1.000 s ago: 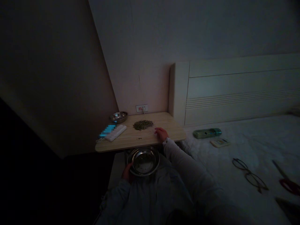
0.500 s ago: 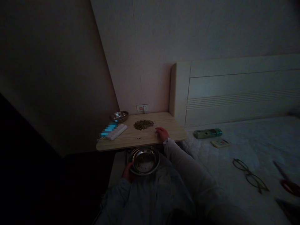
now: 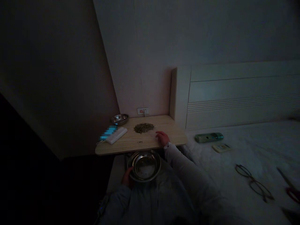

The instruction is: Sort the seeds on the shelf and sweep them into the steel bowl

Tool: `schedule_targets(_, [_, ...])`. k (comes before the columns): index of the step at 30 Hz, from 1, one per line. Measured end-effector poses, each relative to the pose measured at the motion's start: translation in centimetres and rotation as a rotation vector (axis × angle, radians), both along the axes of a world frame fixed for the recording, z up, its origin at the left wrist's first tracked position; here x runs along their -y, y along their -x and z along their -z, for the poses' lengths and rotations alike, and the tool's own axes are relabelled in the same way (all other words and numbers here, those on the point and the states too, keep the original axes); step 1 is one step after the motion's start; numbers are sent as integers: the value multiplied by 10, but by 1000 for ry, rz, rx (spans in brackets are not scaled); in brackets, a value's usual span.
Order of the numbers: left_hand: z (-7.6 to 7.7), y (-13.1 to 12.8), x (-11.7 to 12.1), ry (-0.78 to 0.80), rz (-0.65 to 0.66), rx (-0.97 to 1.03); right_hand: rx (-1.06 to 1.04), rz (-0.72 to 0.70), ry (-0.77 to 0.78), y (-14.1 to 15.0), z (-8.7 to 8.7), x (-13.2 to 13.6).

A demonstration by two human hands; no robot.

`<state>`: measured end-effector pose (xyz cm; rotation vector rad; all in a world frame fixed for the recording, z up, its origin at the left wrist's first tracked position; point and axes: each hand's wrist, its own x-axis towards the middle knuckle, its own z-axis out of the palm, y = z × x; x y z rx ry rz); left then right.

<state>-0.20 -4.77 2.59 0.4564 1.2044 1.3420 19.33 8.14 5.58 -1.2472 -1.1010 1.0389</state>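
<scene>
The room is dim. My left hand (image 3: 127, 179) grips the rim of a steel bowl (image 3: 144, 165) held in my lap, just below the front edge of a small wooden bedside table (image 3: 131, 144). My right hand (image 3: 162, 137) rests on the table's right front part, fingers curled down against the wood; what, if anything, is under them is hidden. A heap of small dark green bits (image 3: 143, 127) lies on the table a little to the left and behind that hand. A few stray bits (image 3: 139, 142) lie nearer the front edge.
A second steel bowl (image 3: 119, 119) stands at the table's back left, with a white oblong object (image 3: 116, 135) in front of it. A wall socket (image 3: 142, 110) is behind. On the bed to the right lie a green case (image 3: 208, 137), a small remote (image 3: 221, 147), glasses (image 3: 254, 182) and scissors (image 3: 289, 187).
My right hand has drawn slightly back toward the table's front edge. The view has tipped up a little. My left hand keeps its hold on the bowl.
</scene>
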Motion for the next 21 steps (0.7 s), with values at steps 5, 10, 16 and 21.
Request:
schedule_targets(5, [13,5,-3,-28,-40,-90,-10,9,-16,-2,3,0])
schedule_targets(10, [17,-3,-10,188,-53,139,16,-11,-13,-5,8,-1])
schedule_targets(16, [12,-7,-15,289,-27,258,83,-51,-4,-4,7,1])
schedule_targets(21, [15,-3,-21,374,-51,224,119,-86,13,-1,7,1])
